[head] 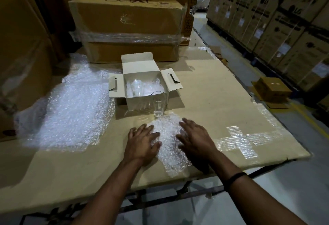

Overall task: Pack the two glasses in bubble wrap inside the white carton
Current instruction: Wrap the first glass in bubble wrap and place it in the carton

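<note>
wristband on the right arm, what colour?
Black wristband, a thin band on the right wrist; shows in the head view.

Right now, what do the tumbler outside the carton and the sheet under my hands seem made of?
Tumbler: probably clear glass, smooth and glossy; the carton shows through it. Sheet: thin clear plastic bubble wrap; its surface is pebbled and glinting.

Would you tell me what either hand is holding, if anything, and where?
Nothing is gripped; the left hand and right hand rest flat on the small bubble wrap sheet.
</note>
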